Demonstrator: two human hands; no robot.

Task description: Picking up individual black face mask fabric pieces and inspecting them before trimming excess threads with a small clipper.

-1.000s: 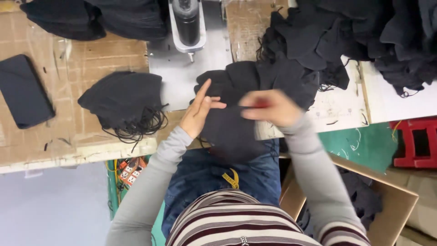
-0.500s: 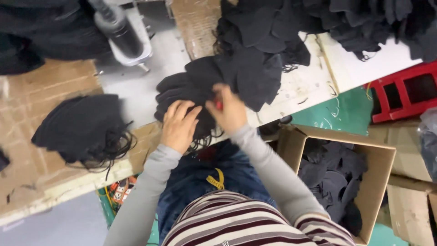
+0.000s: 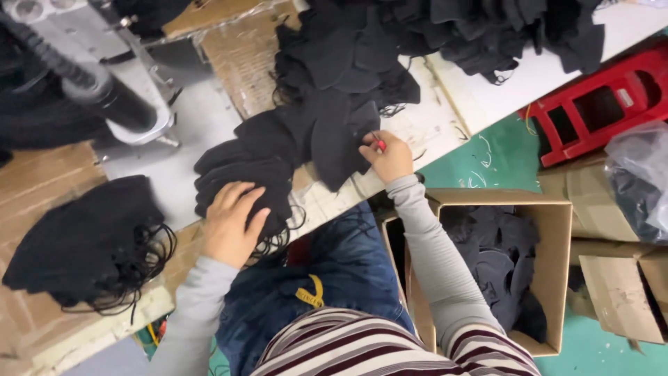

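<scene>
the cloth pieces (image 3: 334,132) were black. the small tool (image 3: 380,145) was red. the sleeves (image 3: 435,257) were grey, the shirt (image 3: 362,348) striped dark red and white, the jeans (image 3: 334,271) blue, the box (image 3: 550,278) brown, the floor (image 3: 501,160) green.

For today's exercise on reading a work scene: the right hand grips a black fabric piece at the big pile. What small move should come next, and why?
Probably draw that black fabric piece off the big pile toward the small stack. The right hand already pinches its edge beside a small red tool, while the left hand lies flat on the stack, seemingly steadying it.
</scene>
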